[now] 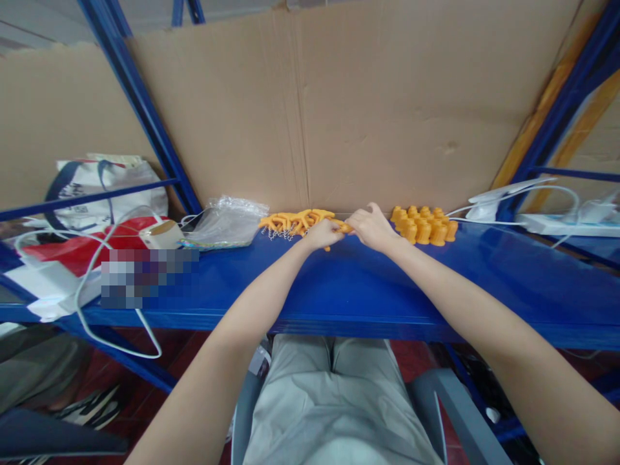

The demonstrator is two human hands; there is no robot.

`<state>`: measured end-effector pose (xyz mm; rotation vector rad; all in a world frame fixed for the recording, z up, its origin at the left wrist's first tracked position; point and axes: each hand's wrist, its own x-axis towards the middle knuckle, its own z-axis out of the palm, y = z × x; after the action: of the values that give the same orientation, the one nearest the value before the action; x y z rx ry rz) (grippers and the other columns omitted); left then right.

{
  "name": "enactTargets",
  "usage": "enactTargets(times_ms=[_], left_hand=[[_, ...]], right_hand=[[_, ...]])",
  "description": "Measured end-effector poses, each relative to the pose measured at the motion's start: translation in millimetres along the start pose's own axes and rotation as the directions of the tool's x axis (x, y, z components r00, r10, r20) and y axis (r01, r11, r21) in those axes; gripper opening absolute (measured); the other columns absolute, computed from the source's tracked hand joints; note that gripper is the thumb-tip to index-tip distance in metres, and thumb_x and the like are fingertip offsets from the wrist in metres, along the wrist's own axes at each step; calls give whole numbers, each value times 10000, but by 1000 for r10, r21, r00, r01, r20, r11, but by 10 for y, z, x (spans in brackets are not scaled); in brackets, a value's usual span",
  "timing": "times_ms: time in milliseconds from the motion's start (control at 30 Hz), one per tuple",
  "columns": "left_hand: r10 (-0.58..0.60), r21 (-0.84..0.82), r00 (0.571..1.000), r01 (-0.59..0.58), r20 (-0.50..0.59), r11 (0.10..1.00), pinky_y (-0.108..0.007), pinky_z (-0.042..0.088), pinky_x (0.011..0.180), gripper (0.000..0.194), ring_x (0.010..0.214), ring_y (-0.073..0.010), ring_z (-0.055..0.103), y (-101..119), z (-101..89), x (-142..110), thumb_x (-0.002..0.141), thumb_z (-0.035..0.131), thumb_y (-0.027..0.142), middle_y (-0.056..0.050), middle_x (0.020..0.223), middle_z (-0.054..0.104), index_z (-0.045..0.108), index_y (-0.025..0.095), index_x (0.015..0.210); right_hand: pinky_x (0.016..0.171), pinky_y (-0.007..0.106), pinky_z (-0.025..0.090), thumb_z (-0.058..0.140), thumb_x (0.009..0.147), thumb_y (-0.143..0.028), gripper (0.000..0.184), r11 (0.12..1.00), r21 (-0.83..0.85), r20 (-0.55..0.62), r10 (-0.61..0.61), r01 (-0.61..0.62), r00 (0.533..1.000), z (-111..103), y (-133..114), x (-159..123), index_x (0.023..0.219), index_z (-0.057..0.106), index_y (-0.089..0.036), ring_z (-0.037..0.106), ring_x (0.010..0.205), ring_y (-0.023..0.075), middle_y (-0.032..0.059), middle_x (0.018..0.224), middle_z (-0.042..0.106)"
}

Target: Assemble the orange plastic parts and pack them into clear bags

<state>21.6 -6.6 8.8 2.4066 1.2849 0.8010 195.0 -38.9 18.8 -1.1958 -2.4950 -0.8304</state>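
One orange piece [344,227] is above blue worktop [339,290], just beside orange pile [296,221]; left hand [323,234] and right hand [372,227] both pinch it. Looks like fiddling step; next move likely needs steady grip.

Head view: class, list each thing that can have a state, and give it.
Left hand, closed on an orange piece.
Right hand, fingers at the same piece; grip unclear.
Branching orange pieces, heaped, with small chains.
Knobbly orange pieces, upright, grouped closely.
Clear plastic bag, lying crinkled.
White cable, hanging off the blue table.
White tote bag, partly hidden.
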Motion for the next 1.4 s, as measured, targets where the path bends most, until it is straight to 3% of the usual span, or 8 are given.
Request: enactTargets(times_ms=[167,367,533,667,833,1000,1200,1400], left_hand=[[-126,-319,986,155,109,935,-225,294,463,196,445,-80,392,86,-78,-46,720,629,228,42,460,446,546,168,553],[-95,-592,943,277,319,757,-227,234,398,338,361,-72,288,178,-125,-106,906,483,299,40,396,352,578,173,607],[-144,-544,975,214,167,812,-206,271,405,180,377,-64,360,122,-50,-95,874,599,252,54,444,444,608,169,715],[-153,-541,988,116,-24,833,-189,374,480,135,489,-67,495,74,-23,-58,869,626,246,34,552,553,641,153,773],[-162,-530,940,-23,-300,847,-200,487,600,59,660,-101,614,-6,-1,30,801,693,196,-6,716,668,674,141,813],[-148,-504,891,-100,-429,858,-196,460,506,89,515,-95,565,-113,29,106,807,686,158,40,548,564,690,131,892],[-5,-187,895,-87,-445,978,-337,567,813,185,827,-185,706,-258,60,94,872,583,102,-49,830,718,680,178,1010],[9,270,991,27,-131,963,-599,376,1085,335,1301,-326,530,-348,50,-23,963,471,203,-136,1338,631,634,199,1256]], right_hand=[[935,434,258,423,948,-129,263,1000,-24,-70,-19,17,997,-3,5,9,1035,670,-149,534,994,264,136,982,713],[918,420,275,354,957,-143,291,988,-83,-155,114,-128,981,-7,154,-55,1054,628,-142,521,994,281,158,1006,675],[890,434,318,452,926,-251,275,938,-68,-99,333,-340,938,96,420,-197,1082,625,-105,542,1009,309,190,1040,666],[885,462,358,507,903,-415,368,855,-59,81,519,-515,851,99,520,-233,1017,701,-124,577,1038,324,189,1065,688],[943,495,376,542,885,-455,402,802,-100,379,577,-588,723,-8,471,-192,1022,753,-141,626,1076,336,175,1070,727],[1020,517,361,538,911,-336,397,761,-132,494,606,-635,624,-44,434,-183,1193,700,-108,576,1211,357,212,1231,671],[1028,591,338,579,876,-207,381,734,-159,461,646,-660,608,53,483,-203,1222,676,-80,550,1237,409,259,1283,627],[1022,575,345,567,877,-176,377,745,-169,422,646,-645,636,105,502,-224,1234,654,-89,560,1221,382,244,1278,629]])
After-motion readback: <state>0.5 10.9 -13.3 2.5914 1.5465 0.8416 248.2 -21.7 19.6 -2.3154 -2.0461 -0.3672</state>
